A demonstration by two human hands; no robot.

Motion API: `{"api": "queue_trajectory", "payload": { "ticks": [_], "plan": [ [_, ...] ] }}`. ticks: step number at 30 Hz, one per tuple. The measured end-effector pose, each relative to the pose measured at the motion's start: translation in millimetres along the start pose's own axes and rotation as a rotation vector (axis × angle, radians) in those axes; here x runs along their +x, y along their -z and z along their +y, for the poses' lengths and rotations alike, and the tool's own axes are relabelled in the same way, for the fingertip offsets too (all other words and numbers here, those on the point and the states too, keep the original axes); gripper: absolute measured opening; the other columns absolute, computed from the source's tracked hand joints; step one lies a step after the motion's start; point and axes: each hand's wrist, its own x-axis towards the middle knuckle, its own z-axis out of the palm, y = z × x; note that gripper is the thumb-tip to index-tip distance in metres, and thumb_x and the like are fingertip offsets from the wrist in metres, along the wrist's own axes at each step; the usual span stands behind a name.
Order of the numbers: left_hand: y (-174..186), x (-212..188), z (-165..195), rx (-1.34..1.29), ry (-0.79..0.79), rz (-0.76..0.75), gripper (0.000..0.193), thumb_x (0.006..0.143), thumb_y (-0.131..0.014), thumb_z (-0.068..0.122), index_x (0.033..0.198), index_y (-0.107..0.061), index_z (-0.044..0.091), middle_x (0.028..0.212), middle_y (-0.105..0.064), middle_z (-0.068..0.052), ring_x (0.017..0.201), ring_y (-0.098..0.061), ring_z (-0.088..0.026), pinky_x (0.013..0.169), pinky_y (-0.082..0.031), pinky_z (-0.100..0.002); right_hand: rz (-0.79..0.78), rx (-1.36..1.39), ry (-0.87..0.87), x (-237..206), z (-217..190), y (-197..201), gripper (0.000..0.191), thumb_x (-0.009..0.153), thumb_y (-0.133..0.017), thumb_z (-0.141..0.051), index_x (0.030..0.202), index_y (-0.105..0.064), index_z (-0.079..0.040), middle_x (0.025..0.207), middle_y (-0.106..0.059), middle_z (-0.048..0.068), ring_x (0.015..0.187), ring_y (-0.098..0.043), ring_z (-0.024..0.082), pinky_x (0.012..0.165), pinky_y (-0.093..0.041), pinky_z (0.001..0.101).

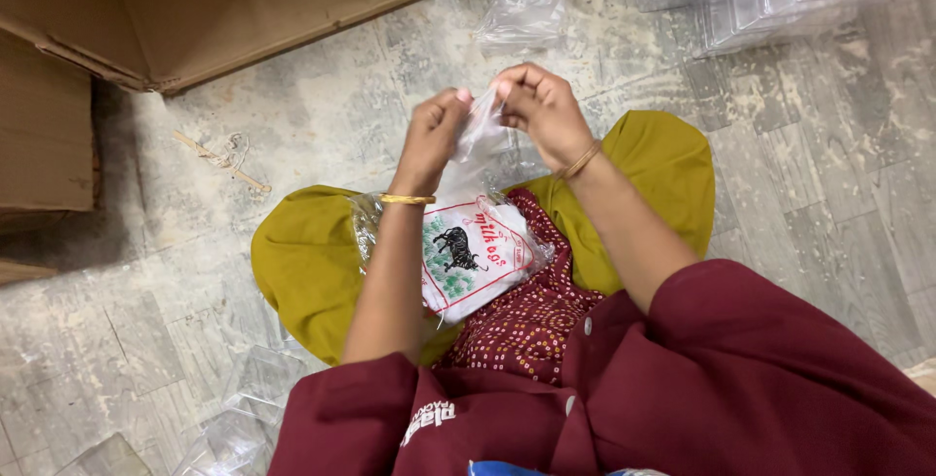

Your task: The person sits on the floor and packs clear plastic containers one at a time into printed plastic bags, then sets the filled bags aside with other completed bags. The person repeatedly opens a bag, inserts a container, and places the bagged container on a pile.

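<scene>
Cardboard box point(195, 8) lies on stone floor point(292, 115). Printed plastic packet point(473, 257) rests on the lap. Above it, left hand point(434, 135) and right hand point(541, 105) both pinch shut on a clear plastic bag point(483, 130).

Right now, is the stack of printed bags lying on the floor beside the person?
No, the stack of printed bags rests on the person's lap, under the left hand and right hand, which pinch a clear plastic bag.
</scene>
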Motion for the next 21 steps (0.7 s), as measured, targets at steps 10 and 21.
{"api": "queue_trajectory", "payload": {
  "ticks": [10,21],
  "plan": [
    [39,-10,3,-0.671,0.207,-0.266,0.022,0.106,-0.07,0.03,0.11,-0.067,0.008,0.08,-0.059,0.004,0.068,-0.052,-0.007,0.058,-0.04,-0.024,-0.091,0.637,-0.039,-27,-14,24,0.021,0.098,-0.061,-0.023,0.087,-0.066,-0.005,0.077,-0.064,0.006,0.074,-0.064,0.018,0.068,-0.054,0.0349],
    [18,48,-68,0.958,-0.07,0.468,0.036,0.092,-0.068,0.022,0.124,-0.064,0.005,0.086,-0.074,-0.022,0.079,-0.068,-0.037,0.071,-0.053,-0.044,0.152,-1.045,0.153,60,11,-12,0.033,0.093,-0.056,-0.003,0.113,-0.078,-0.018,0.1,-0.076,0.012,0.089,-0.073,0.027,0.082,-0.057,0.0384]
  ]
}}
